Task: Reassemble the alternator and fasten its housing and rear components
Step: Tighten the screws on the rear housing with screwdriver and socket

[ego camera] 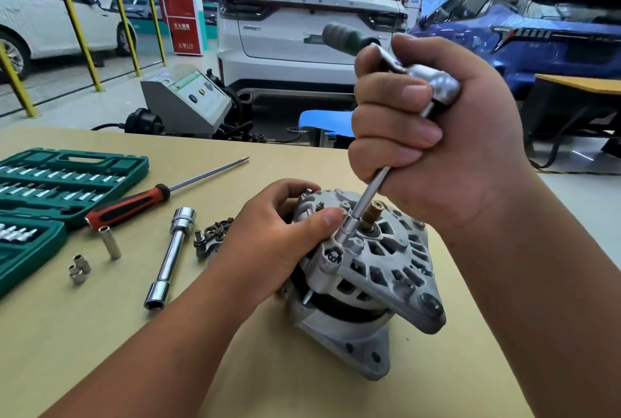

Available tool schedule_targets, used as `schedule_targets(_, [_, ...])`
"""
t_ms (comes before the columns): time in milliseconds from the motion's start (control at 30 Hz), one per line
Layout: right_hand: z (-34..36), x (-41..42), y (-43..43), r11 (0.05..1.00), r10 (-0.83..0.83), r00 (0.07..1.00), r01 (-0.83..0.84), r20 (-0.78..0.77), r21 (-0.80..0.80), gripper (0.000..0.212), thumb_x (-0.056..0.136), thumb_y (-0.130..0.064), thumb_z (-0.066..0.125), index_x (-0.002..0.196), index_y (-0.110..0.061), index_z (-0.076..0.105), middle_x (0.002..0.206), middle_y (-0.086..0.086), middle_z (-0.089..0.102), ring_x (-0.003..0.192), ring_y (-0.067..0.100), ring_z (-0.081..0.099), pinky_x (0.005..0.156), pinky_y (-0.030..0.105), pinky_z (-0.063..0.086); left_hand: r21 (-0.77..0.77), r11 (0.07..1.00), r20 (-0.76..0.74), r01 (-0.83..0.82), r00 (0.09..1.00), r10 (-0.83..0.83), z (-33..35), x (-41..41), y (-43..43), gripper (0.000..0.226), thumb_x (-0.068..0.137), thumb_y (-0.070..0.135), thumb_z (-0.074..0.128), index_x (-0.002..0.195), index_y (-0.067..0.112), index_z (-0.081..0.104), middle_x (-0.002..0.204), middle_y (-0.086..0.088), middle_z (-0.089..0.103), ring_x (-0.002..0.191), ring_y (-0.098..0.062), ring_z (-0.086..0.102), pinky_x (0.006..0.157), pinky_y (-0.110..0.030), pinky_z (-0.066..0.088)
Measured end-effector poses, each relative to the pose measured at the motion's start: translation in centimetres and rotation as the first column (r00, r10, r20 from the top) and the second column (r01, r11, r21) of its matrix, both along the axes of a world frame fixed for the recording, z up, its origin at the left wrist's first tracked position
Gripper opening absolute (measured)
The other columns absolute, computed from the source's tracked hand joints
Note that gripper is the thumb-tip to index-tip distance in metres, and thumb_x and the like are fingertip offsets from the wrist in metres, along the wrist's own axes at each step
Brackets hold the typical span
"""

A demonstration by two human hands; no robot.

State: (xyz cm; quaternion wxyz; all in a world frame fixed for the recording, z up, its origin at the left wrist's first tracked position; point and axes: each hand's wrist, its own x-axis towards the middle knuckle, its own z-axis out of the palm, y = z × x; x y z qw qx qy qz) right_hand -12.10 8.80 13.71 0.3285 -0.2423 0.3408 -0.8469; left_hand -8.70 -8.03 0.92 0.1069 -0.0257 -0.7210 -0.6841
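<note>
Housing bolt being fastened. Alternator (366, 276) on table (100, 350), 5 o'clock of centre. Left hand (279, 236) clasps its 10 o'clock rim. Right hand (437, 138) fists ratchet (437, 84), socket (346, 231) on bolt. Next, likely: swing handle, extension kept straight.

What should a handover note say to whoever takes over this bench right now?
Right hand grips the chrome ratchet with a green grip. Its long extension ends in a socket set on a fastener on the rear face of the grey cast-metal alternator.
Left hand holds the alternator's rim, steadying it on the beige table.
Done: the housing halves are together.
Left: finish this fastener, then probably fit the dark metal part lying left of the alternator.
The green plastic tool case, red-and-black screwdriver and loose sockets lie at left.
</note>
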Motion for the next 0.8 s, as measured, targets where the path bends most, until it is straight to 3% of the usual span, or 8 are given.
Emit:
schedule_targets(100, [-0.2, 0.1, -0.4, 1.000, -0.003, 1.000, 0.004, -0.025, 0.012, 0.014, 0.096, -0.028, 0.041, 0.092, -0.017, 0.049, 0.050, -0.007, 0.045, 0.036, 0.005, 0.023, 0.039, 0.019, 0.016, 0.008, 1.000, 0.006, -0.021, 1.000, 0.021, 0.0, -0.2, -0.2, 0.067, 0.060, 0.063, 0.081, 0.117, 0.030, 0.072, 0.105, 0.001, 0.083, 0.093, -0.018, 0.081, 0.073, -0.025, 0.060])
schedule_targets(267, [-0.6, 0.1, -0.7, 1.000, -0.003, 1.000, 0.003, -0.031, -0.008, 0.017, 0.097, -0.028, 0.040, 0.091, -0.016, 0.050, 0.049, -0.007, 0.044, 0.037, 0.006, 0.022, 0.040, 0.019, 0.014, 0.007, 0.997, 0.000, -0.073, 0.997, 0.073, -0.3, -0.6, -0.4, 0.065, 0.060, 0.066, 0.079, 0.115, 0.031, 0.073, 0.103, 0.000, 0.083, 0.093, -0.018, 0.080, 0.079, -0.035, 0.058])
schedule_targets(400, [-0.9, 0.2, -1.1, 1.000, 0.029, 0.997, -0.030, -0.070, -0.007, 0.019, 0.097, -0.030, 0.040, 0.092, -0.015, 0.049, 0.050, -0.005, 0.045, 0.037, 0.008, 0.020, 0.041, 0.019, 0.013, -0.002, 0.995, -0.030, -0.101, 0.994, 0.101, -0.3, -0.6, -0.4, 0.066, 0.059, 0.067, 0.079, 0.115, 0.033, 0.072, 0.102, 0.003, 0.083, 0.090, -0.013, 0.079, 0.072, -0.025, 0.057])
schedule_targets(500, [-1.3, 0.5, -1.6, 0.999, 0.010, 0.997, -0.013, -0.079, -0.034, 0.023, 0.097, -0.035, 0.043, 0.093, -0.014, 0.050, 0.051, -0.004, 0.045, 0.034, 0.007, 0.026, 0.041, 0.019, 0.013, -0.033, 0.994, -0.050, -0.104, 0.993, 0.103, -0.4, -0.6, -0.6, 0.067, 0.062, 0.066, 0.080, 0.119, 0.032, 0.071, 0.106, 0.002, 0.082, 0.097, -0.016, 0.080, 0.078, -0.028, 0.060])
schedule_targets(600, [-1.9, 1.2, -2.6, 0.982, -0.159, 0.987, 0.154, -0.036, -0.113, 0.023, 0.102, -0.036, 0.043, 0.091, -0.017, 0.050, 0.055, -0.003, 0.045, 0.037, 0.007, 0.030, 0.040, 0.020, 0.016, -0.029, 0.993, -0.032, -0.111, 0.993, 0.110, -0.3, -0.7, -0.7, 0.064, 0.063, 0.067, 0.079, 0.118, 0.035, 0.071, 0.105, 0.003, 0.082, 0.095, -0.015, 0.080, 0.078, -0.032, 0.060])
schedule_targets(700, [-2.6, 1.7, -3.1, 0.877, -0.427, 0.903, 0.428, 0.053, -0.219, 0.029, 0.104, -0.030, 0.046, 0.078, -0.019, 0.048, 0.061, -0.002, 0.047, 0.043, 0.010, 0.031, 0.041, 0.023, 0.024, -0.016, 0.989, -0.001, -0.144, 0.990, 0.144, 0.0, -0.9, -0.8, 0.064, 0.064, 0.070, 0.076, 0.116, 0.033, 0.072, 0.100, 0.006, 0.082, 0.085, -0.011, 0.080, 0.065, -0.025, 0.058])
schedule_targets(800, [-2.9, 1.4, -3.2, 0.830, -0.494, 0.864, 0.501, 0.094, -0.243, 0.035, 0.103, -0.033, 0.051, 0.072, -0.019, 0.047, 0.065, -0.002, 0.049, 0.049, 0.011, 0.033, 0.046, 0.025, 0.027, 0.011, 0.982, 0.019, -0.191, 0.982, 0.190, 0.0, -1.0, -0.8, 0.063, 0.064, 0.071, 0.074, 0.112, 0.030, 0.075, 0.090, 0.006, 0.082, 0.069, -0.009, 0.077, 0.049, -0.019, 0.051])
